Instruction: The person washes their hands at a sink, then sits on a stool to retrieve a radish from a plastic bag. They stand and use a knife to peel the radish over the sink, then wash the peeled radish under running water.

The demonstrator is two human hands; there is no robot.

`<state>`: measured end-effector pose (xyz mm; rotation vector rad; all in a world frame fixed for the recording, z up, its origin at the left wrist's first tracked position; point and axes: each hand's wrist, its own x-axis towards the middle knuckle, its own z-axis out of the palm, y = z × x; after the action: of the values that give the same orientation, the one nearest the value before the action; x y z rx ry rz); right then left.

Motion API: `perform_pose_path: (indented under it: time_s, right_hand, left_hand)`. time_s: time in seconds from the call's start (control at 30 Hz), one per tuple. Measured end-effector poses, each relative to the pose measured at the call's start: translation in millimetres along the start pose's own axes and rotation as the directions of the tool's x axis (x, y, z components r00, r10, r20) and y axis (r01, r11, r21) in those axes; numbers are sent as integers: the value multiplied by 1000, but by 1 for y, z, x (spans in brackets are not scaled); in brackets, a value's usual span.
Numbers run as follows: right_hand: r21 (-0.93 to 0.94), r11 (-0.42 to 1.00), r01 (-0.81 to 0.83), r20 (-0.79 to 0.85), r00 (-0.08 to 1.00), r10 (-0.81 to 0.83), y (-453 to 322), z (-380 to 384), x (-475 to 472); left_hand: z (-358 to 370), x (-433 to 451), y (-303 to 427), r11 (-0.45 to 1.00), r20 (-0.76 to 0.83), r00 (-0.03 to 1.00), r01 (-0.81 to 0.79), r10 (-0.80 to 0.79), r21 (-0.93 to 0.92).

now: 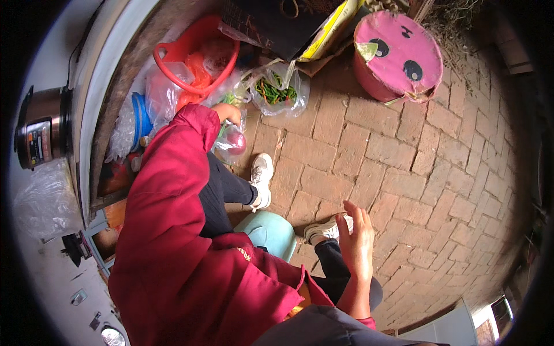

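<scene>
My left hand [228,113] reaches down at a clear plastic bag holding a purplish-red onion-like vegetable [236,143] and some green stalks; its fingers are curled at the bag's top, partly hidden, so its hold cannot be made out. Just beside it on the brick floor lies a clear bag of green and red chili peppers [275,90]. My right hand [355,235] is raised above the right knee and shoe, fingers apart, with nothing in it. A red plastic basket [200,91] with plastic bags in it stands beyond my left forearm.
A pink round stool or bin with a cartoon face [398,56] stands on the brick floor at the top right. Black and yellow bags [322,36] lie beside it. A light-blue bucket or stool [269,233] is between my legs. A blue-rimmed container [140,119] stands left, below a white counter.
</scene>
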<state>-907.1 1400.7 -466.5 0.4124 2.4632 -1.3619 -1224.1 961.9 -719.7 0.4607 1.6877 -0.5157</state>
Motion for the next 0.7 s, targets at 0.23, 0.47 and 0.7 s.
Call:
perform_pose_path:
  time_s: [0.23, 0.47, 0.7]
  right_hand:
    - [-330, 918, 220, -21, 970, -240, -46, 22, -15]
    - [-672, 681, 292, 55, 936, -348, -42, 40, -22]
    - [-343, 863, 372, -2, 918, -397, -143, 37, -43]
  left_hand:
    - [-18, 1, -9, 982, 29, 999, 50, -46, -180]
    - [-33, -115, -40, 800, -476, 880, -273, -18, -535]
    - [83, -68, -49, 638, -536, 844, -416, 7, -648]
